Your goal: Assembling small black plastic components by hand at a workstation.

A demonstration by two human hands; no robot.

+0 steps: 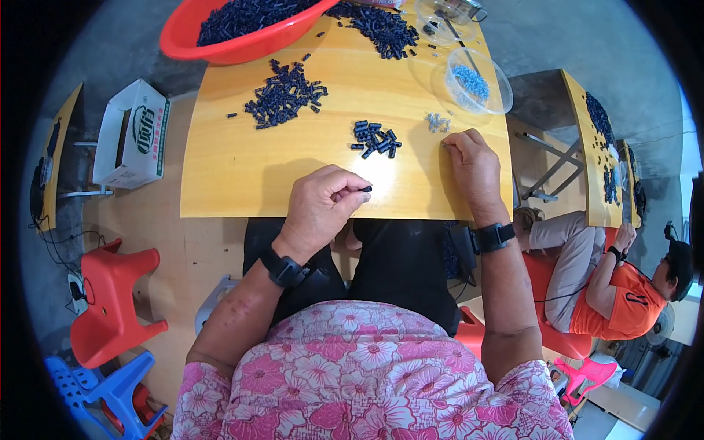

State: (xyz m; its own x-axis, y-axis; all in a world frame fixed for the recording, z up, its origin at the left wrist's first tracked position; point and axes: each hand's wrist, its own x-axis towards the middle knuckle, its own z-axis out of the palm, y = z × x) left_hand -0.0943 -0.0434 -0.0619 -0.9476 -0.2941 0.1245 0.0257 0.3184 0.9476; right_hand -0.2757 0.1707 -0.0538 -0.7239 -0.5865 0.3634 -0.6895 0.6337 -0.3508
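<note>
Between the thumb and forefinger of my left hand (pixel 328 203) is a small black plastic part (pixel 367 189), held just above the table's near edge. My right hand (pixel 471 164) is pinched together over the table's right side; whatever its fingertips hold is too small to make out. Just beyond that hand lies a little heap of small clear-blue pieces (pixel 438 122). A small pile of black cylindrical parts (pixel 375 139) sits in the middle, past my left hand. Farther off on the left is a larger pile of the same black parts (pixel 284 95).
A red basin (pixel 253 45) full of black parts stands at the far left, beside another dark heap (pixel 385 31). A clear tub (pixel 499 84) with blue pieces sits at the far right. A co-worker in an orange shirt (pixel 620 304) sits at another table (pixel 595 169) to the right.
</note>
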